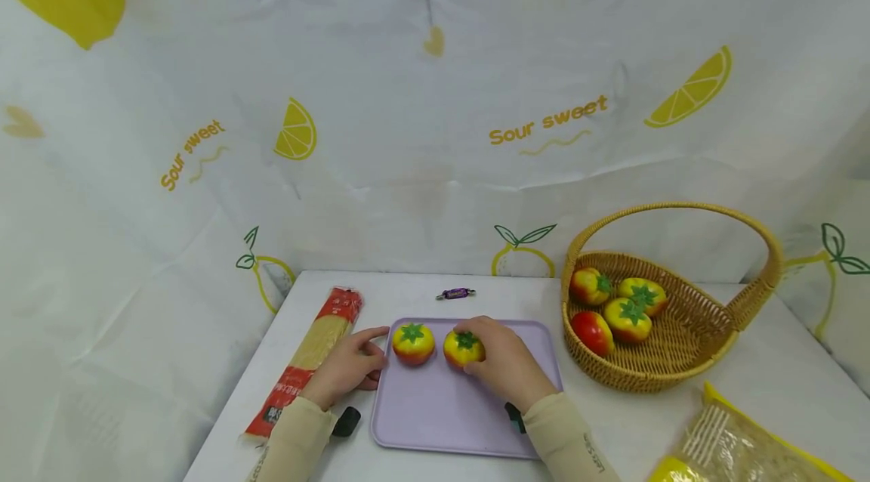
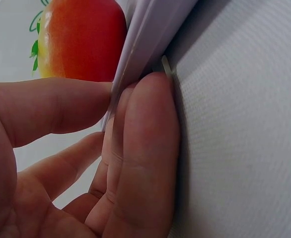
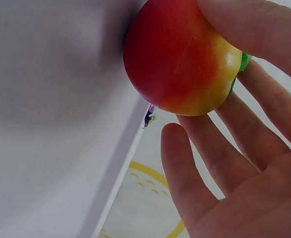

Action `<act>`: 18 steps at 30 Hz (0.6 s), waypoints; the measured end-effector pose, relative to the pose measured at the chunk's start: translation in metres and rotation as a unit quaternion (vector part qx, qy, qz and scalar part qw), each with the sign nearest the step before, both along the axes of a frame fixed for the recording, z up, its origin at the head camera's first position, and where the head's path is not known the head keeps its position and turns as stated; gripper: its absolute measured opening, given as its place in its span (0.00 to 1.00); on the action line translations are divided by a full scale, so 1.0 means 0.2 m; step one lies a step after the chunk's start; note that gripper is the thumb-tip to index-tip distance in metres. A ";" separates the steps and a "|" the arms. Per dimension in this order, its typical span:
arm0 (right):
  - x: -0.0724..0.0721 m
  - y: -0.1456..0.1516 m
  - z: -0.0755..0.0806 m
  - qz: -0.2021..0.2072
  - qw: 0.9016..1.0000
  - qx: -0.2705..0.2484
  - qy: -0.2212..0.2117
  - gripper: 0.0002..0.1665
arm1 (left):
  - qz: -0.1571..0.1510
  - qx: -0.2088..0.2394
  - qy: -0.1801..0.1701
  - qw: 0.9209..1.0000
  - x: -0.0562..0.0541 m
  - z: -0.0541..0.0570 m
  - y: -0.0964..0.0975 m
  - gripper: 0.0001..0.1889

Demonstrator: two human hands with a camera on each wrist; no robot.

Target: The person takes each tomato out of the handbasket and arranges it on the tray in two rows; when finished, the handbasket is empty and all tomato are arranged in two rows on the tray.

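On a lilac tray (image 1: 442, 418) sit two red-and-yellow tomatoes with green leafy tops. My right hand (image 1: 506, 361) has its thumb and fingers around the right tomato (image 1: 459, 350), at the tray's far middle. In the right wrist view the thumb lies on this tomato (image 3: 180, 59), with some fingers behind it and the little finger apart. My left hand (image 1: 348, 369) holds the tray's left rim; in the left wrist view one digit touches the rim (image 2: 135, 54) from the inner side and others press from outside. The left tomato (image 1: 413, 344) stands just inside that rim.
A wicker basket (image 1: 669, 361) with a tall handle, holding several similar fruits, stands right of the tray. A red noodle packet (image 1: 309, 357) lies at left, a small purple-wrapped candy (image 1: 455, 293) behind the tray. A clear-and-yellow bag (image 1: 741, 444) lies front right.
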State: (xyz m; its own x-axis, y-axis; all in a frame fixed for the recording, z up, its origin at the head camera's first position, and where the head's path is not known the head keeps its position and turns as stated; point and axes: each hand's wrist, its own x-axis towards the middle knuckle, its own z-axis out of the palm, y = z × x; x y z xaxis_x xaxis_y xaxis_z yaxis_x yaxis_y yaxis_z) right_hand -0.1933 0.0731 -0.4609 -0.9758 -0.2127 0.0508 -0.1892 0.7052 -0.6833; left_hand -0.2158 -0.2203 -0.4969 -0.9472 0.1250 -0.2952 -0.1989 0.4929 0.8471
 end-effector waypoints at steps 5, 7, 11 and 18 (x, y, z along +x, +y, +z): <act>0.00 -0.01 0.00 0.003 1.000 -0.003 -0.011 0.27 | -0.001 0.002 0.001 1.000 0.00 0.00 0.00 0.32; 0.00 -0.01 0.00 0.006 1.000 -0.004 -0.013 0.27 | -0.002 0.003 0.003 1.000 0.00 0.00 -0.01 0.32; 0.00 -0.02 0.00 0.006 1.000 -0.006 -0.010 0.28 | 0.000 0.005 0.003 1.000 -0.01 -0.01 -0.01 0.32; 0.00 -0.02 0.00 0.003 1.000 -0.001 -0.009 0.29 | -0.003 0.004 0.005 1.000 -0.01 -0.01 -0.01 0.32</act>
State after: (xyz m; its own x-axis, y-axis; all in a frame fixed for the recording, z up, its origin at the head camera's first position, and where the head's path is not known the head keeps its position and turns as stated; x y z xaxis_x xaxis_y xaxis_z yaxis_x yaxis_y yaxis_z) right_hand -0.1934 0.0691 -0.4600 -0.9752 -0.2186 0.0341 -0.1815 0.7022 -0.6885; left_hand -0.2174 -0.2222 -0.4997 -0.9494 0.1323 -0.2849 -0.1882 0.4866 0.8531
